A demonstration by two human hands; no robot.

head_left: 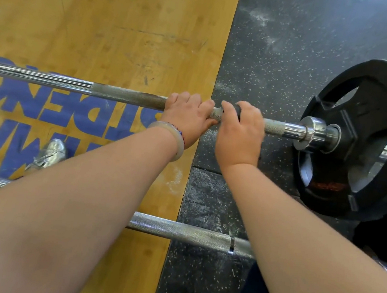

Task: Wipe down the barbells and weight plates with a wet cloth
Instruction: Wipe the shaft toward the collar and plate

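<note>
Because the shaft has to be rubbed while it lies low on the floor, the barbell (125, 94) is taken in both hands from above. It lies across the seam where the wooden platform (110, 24) meets the rubber floor (267, 65), and both hands are set right at that seam.

The left hand (186, 114) is curled over the knurled shaft with the fingers wrapped down the far side. This is judged to be a steadying grip, so that the bar is kept from rolling. A pale bracelet (167, 138) is worn at that wrist.

The right hand (240, 130) is closed round the shaft just beside the left. A dark wad, taken to be the cloth (238, 110), is pinched between its fingers and the metal. Only a small part of the cloth is seen, and whether it is wet cannot be told.

A brownish patch is seen on the knurling just left of the left hand, which would explain why this stretch is being worked.

Toward the right edge of the rubber floor, a black weight plate (360, 143) is carried upright on the sleeve behind the chrome collar (312, 132), well apart from the hands. It is judged not yet wiped.

A second barbell (183, 233) lies nearer the person, roughly parallel and partly hidden under the forearms. A silver shoe (50, 153) is planted on the platform's blue lettering between the two bars.
</note>
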